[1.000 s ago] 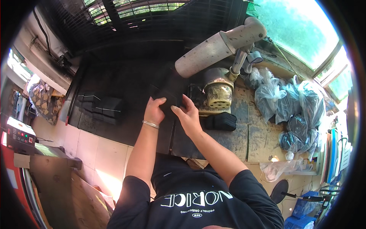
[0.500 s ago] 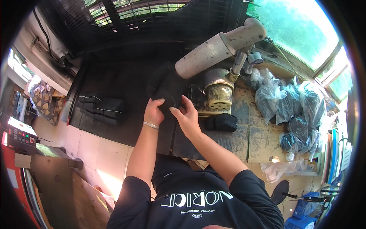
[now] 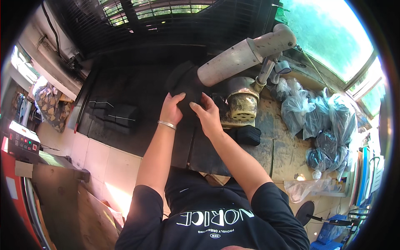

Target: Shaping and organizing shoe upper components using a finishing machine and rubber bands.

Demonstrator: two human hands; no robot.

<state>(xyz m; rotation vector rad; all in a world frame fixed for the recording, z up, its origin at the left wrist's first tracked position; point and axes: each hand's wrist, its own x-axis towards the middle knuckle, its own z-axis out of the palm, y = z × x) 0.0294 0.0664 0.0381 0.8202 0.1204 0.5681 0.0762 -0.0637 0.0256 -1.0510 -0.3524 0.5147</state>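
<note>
Both of my hands hold a limp black piece that looks like cloth [image 3: 183, 79], whose outline melts into the dark tabletop. My left hand [image 3: 171, 110], with a silver bangle at the wrist, is closed on its left side, the thumb on top. On its other side my right hand [image 3: 208, 114] grips with the thumb apart from the fingertips, which are partly hidden by the black. Just beyond my right hand stands a soot-stained machine head [image 3: 241, 106] with a pale round cover. A folded black bundle [image 3: 248, 135] lies on the table below it.
Tied black stacks [image 3: 113, 114] lie at the left of the dark table [image 3: 154, 146]. A thick grey lamp-like tube [image 3: 229, 62] reaches over from the right. Clear plastic bags [image 3: 316, 112] of dark pieces fill the right. A control box [image 3: 23, 143] with lit buttons stands lower left.
Both hands have moved a little farther from me with the black piece. The whole view has shifted slightly.
</note>
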